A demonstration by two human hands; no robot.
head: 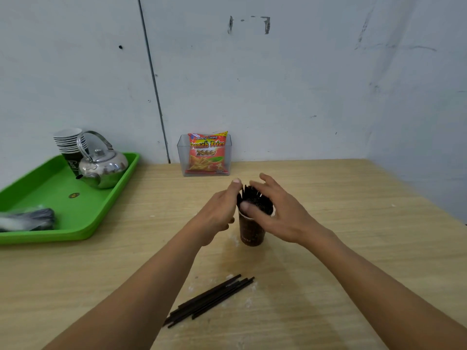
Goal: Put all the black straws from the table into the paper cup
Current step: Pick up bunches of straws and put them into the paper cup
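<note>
The wooden table runs back to a pale wall at 12 o'clock and a second wall at 2 o'clock, its right edge slanting down toward 3 o'clock; bare wood lies open to the right of the cup and across the near left. A green tray sits at 9 o'clock, its near rim just inside the table, carrying a steel kettle, a stack of paper cups and a dark, blurred bundle cut off by the frame's left edge. A clear box holding a red snack packet stands against the wall at 12 o'clock. The brown paper cup stands upright at centre, a bunch of black straws fanning out of its mouth. The left hand is held flat and open, fingers together, pressed along the 9 o'clock side of the bunch. The right hand is spread open and cupped over the bunch from 3 o'clock, thumb on the near side just above the rim; neither hand is closed around anything. It hides much of the straws and the cup's far rim. A few loose straws lie together at 6 o'clock, well apart from the cup; their number is hard to tell.
</note>
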